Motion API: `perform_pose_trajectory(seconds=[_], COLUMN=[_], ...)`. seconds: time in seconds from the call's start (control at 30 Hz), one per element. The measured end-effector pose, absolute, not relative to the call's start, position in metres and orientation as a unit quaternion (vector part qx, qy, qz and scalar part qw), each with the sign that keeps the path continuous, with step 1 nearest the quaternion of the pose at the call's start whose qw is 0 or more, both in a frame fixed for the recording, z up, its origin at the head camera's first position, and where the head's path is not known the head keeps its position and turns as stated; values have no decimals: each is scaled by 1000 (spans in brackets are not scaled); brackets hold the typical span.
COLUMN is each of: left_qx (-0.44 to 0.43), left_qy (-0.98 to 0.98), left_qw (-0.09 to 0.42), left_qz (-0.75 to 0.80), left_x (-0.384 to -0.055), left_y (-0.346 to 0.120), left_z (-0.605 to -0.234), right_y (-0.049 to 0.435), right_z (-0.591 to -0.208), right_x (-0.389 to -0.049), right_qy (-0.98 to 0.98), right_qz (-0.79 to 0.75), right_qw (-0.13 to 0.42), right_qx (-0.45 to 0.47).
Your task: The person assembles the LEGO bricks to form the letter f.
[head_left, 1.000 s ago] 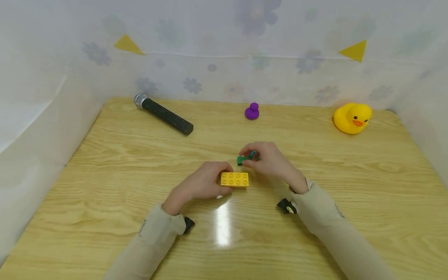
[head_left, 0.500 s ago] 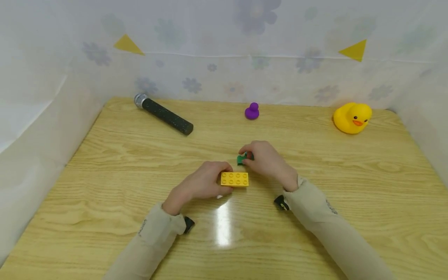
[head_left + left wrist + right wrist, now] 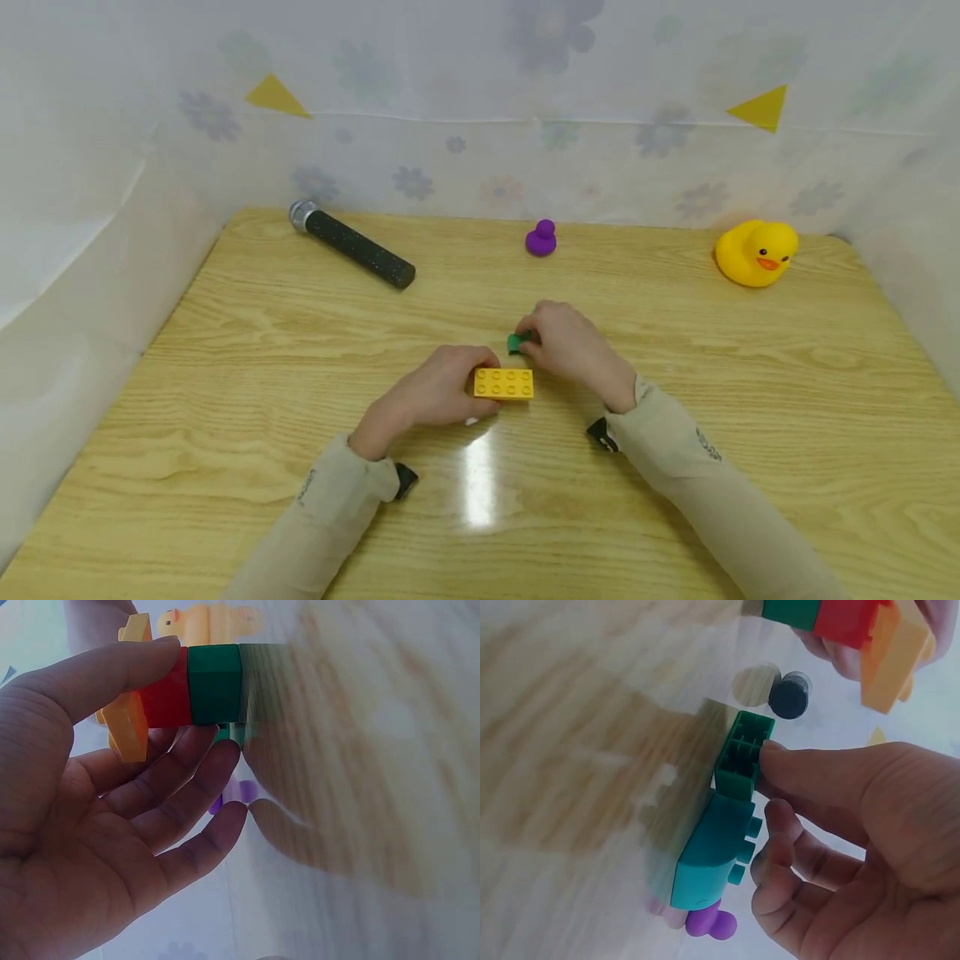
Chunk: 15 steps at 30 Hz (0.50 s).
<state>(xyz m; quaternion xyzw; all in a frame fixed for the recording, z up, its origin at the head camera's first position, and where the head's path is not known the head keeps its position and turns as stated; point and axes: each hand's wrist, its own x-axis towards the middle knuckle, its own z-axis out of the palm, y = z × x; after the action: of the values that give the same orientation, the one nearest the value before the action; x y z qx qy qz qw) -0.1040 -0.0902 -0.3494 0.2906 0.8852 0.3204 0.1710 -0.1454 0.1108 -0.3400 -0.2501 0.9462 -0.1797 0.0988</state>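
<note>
My left hand [image 3: 438,387] holds a small stack of toy bricks. On top is a yellow eight-stud brick [image 3: 503,383], with a red brick [image 3: 166,688] and a green brick [image 3: 215,684] under it in the left wrist view. The thumb lies along the red brick, the fingers on the far side. My right hand [image 3: 570,346] pinches a loose green brick [image 3: 745,750], its hollow underside exposed in the right wrist view. Beside that brick on the table lies a teal curved brick [image 3: 712,855] with studs on one side, mostly hidden by the right hand in the head view.
A black microphone [image 3: 356,246] lies at the back left of the wooden table [image 3: 225,433]. Toward the back middle sits a small purple duck [image 3: 541,239], and a yellow rubber duck [image 3: 756,254] stands at the back right. A white flowered cloth [image 3: 465,92] hangs behind.
My right hand has shifted slightly left, from over the teal brick to the green one, and its fingers have drawn together there. The left hand and its stack have stayed in place.
</note>
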Motion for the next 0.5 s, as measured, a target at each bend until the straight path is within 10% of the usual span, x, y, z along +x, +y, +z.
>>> perform_pose_trajectory(seconds=[0.5], left_qx=[288], left_qy=[885], left_qw=[174], left_qz=[322], left_x=[-104], left_y=[-90], left_z=[-350], right_y=[114], right_z=[-343], right_x=[-132], right_qy=[943], right_qz=[-214], right_qw=[80], right_qx=[-243])
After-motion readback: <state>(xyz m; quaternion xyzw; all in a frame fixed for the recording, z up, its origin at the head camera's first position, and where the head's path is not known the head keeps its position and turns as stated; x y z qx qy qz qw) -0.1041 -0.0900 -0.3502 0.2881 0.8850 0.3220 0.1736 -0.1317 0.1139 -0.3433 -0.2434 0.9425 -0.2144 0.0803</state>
